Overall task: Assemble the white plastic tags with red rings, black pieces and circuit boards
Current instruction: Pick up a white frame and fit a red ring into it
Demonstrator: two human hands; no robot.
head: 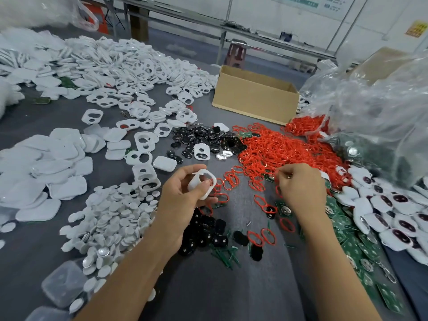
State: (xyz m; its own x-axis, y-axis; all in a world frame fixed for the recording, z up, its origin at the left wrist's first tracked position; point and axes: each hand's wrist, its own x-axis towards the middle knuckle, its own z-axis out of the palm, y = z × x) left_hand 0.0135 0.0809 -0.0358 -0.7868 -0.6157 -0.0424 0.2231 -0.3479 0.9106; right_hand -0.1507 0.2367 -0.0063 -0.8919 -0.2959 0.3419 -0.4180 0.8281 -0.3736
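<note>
Left hand (183, 195) grips a white tag (202, 184); right hand (301, 189) pinches a small piece (288, 175) beside the red rings (273, 147).

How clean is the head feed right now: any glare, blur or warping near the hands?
Head view: even, soft light, only faint shadows under the left hand and right hand; the white tag held in the left is sharp. Head view: the clear plastic bag at right glints and veils its contents. Head view: wide-angle warp bends the edges; the top-left corner is blurred.
</note>
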